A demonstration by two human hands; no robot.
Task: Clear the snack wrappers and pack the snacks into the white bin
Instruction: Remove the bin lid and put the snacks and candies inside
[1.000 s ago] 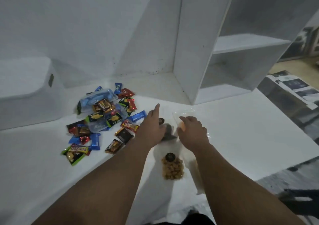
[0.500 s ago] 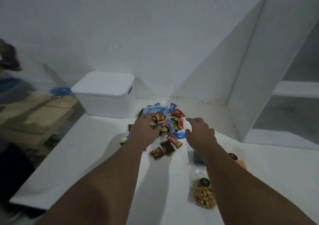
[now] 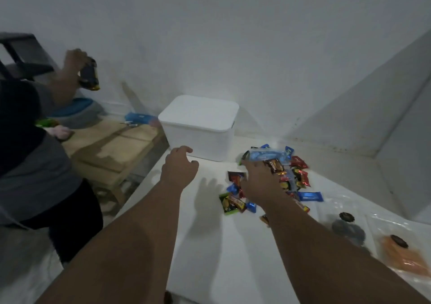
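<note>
Left hand neared bin; right hand touches snacks.

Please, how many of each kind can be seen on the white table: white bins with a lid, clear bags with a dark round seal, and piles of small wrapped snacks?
White bin: 1
Clear bags with a dark round seal: 2 (one with dark contents, one with orange contents)
Pile of small wrapped snacks: 1
Total: 4

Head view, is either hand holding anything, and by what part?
Left hand holds nothing. Right hand lies on the snack pile; whether it grips one cannot be told.
</note>
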